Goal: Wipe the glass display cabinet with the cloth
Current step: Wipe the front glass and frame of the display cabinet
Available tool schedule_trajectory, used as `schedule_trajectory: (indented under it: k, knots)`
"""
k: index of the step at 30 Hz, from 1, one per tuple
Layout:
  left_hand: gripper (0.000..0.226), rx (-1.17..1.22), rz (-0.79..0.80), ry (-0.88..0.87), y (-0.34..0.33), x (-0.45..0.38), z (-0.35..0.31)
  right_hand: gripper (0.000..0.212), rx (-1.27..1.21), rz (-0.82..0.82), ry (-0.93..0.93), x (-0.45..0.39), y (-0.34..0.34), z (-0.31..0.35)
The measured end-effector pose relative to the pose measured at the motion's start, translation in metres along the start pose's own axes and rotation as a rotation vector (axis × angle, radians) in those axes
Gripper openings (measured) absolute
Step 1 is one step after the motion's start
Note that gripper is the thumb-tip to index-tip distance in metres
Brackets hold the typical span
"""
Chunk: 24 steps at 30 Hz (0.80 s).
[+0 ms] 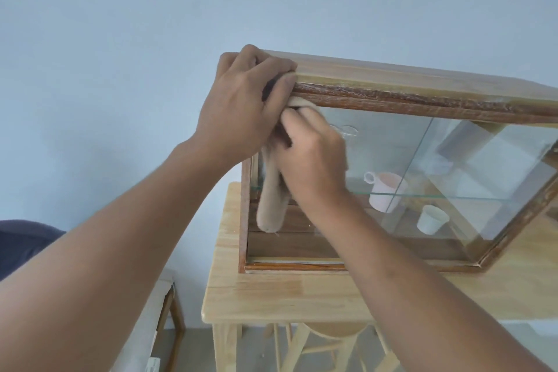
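A wood-framed glass display cabinet [422, 103] stands on a light wooden table [271, 290]. My left hand [241, 103] grips the cabinet's top left corner, fingers over the top edge. My right hand [311, 157] presses a beige cloth [271, 205] against the front glass near the upper left corner. The cloth's loose end hangs down in front of the pane. Inside, a pink cup [386, 190] sits on a glass shelf and a white cup [430, 219] lies tilted below it.
A pale blue wall [151, 24] rises behind the cabinet. A wooden stool [332, 341] is tucked under the table. At the left edge are a dark blue object [21, 241] and a white panel with a wooden frame [160, 320].
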<state>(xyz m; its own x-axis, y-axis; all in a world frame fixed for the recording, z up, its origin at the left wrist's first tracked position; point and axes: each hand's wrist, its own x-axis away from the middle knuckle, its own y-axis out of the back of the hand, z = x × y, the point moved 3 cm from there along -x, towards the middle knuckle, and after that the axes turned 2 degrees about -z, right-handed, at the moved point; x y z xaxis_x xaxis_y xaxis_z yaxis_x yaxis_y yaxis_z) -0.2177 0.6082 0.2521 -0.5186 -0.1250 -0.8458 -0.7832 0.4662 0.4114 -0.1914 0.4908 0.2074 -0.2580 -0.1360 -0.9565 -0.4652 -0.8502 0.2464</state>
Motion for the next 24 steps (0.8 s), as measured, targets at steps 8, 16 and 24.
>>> schedule_trajectory:
  k: [8,16,24]
  knots:
    - [0.031,-0.02,-0.011,-0.002,0.003,0.0,-0.002,0.004,-0.023,0.145,-0.027,0.002,0.032,-0.032]
    - [0.033,-0.02,0.03,0.103,0.0,0.0,-0.003,0.005,0.092,0.022,-0.312,0.028,0.137,-0.154]
    - [0.031,0.0,0.036,0.146,0.002,-0.001,-0.007,0.006,0.204,0.006,-0.128,0.023,0.078,-0.084]
